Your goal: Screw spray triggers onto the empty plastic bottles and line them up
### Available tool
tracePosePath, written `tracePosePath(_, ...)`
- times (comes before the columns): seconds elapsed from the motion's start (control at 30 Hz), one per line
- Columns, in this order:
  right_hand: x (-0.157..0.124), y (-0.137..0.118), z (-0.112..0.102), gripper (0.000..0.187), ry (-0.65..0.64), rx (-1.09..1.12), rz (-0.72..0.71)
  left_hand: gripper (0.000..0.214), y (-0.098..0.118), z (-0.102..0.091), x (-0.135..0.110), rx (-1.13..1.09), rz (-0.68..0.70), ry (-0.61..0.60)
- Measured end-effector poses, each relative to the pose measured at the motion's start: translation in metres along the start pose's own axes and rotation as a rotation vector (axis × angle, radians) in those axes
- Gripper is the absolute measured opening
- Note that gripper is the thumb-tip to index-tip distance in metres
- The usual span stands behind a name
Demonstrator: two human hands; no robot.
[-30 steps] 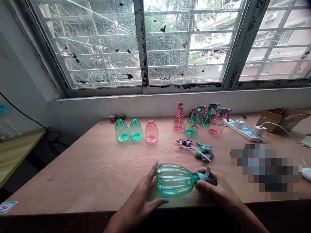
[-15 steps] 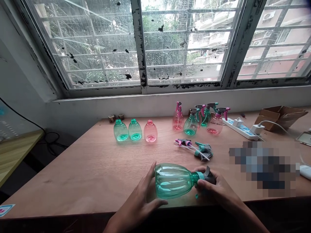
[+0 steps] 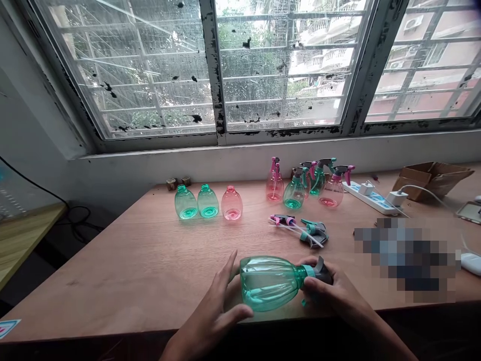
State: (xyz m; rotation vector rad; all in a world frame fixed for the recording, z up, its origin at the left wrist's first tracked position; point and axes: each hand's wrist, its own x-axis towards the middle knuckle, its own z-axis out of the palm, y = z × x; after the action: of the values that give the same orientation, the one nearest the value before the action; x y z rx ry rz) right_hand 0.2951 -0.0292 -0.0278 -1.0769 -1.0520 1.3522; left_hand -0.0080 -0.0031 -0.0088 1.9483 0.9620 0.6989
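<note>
A green clear spray bottle (image 3: 268, 283) lies on its side in the air above the front of the table, its base towards the left. My right hand (image 3: 328, 288) grips it at the neck, with fingers round the teal collar and the dark grey spray head (image 3: 323, 271). Around the bottle's base, my left hand (image 3: 221, 296) is open, thumb and fingers spread apart. Farther back lie loose spray heads with tubes, pink ones (image 3: 283, 219) and teal-and-grey ones (image 3: 314, 233).
Two green bottles without heads (image 3: 208, 203) and a pink one (image 3: 232, 204) stand at the back left. Several bottles with spray heads (image 3: 294, 193) are grouped to the right. Beyond them are a white power strip (image 3: 370, 198) and a cardboard box (image 3: 432, 178). A blurred patch covers the right.
My left hand has loosened slightly, its thumb shifting left and away from the bottle's side. The bottle's base has dipped a little; the right hand keeps its grip at the neck.
</note>
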Motion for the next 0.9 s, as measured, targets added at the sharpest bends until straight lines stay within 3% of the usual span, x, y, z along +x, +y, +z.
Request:
tracePosePath(0.2, 0.001, 0.001, -0.002, 0.049, -0.019, 0.038, -0.012, 0.093, 0.011, -0.001, -0.001, 0.122, -0.080, -0.016)
tracePosePath(0.47, 0.000, -0.001, -0.003, 0.042, -0.080, 0.036, -0.024, 0.103, 0.012, 0.000, -0.002, 0.231, -0.043, -0.036)
tracePosePath(0.73, 0.001, -0.001, -0.002, 0.044, -0.059, 0.045, -0.021, 0.094, 0.010, 0.003, 0.000, 0.148, -0.050, 0.015)
tracePosePath(0.9, 0.000, 0.000, -0.002, 0.046, -0.045, 0.055, -0.017, 0.106, 0.007, 0.004, 0.000, 0.155, -0.039, 0.020)
